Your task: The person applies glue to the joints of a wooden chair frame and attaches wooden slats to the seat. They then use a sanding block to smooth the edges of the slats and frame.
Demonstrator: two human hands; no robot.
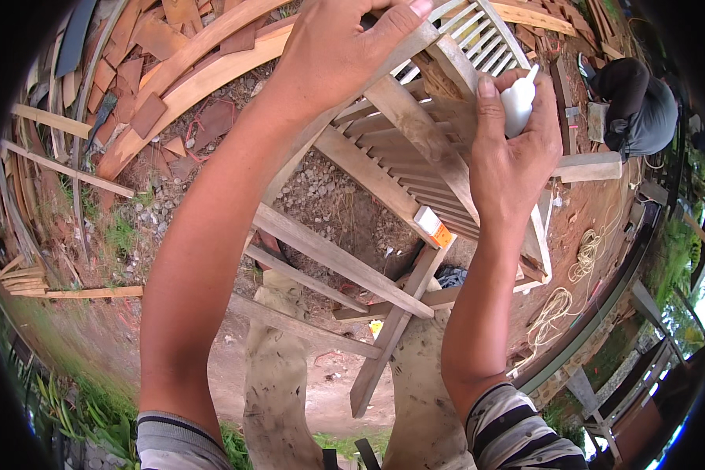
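White bottle (517, 108): sitting in the right hand (513, 168), above the frame's right part, its narrow nozzle pointing up the view.
Right hand: grasping the bottle between thumb and fingers.
Left hand (338, 51): reaching to the top edge of the view, beside the frame's upper end; its fingers are mostly running out of sight, so I cannot tell whether it is gripping the wood.
Slatted wooden frame (423, 139): spreading out below both hands, its weathered bars crossing at angles.
Small box (433, 227): resting on the frame, showing white and orange, near the right forearm.
Trouser legs (276, 376): showing below the lower bars, pale and dark-spotted.
Pale rope (587, 262): lying in loose loops on the ground, right of the right forearm.
Long planks (204, 78): lying at the upper left, among reddish offcuts (160, 37).
Another person (650, 113): hunching low at the upper right, wearing a grey top.
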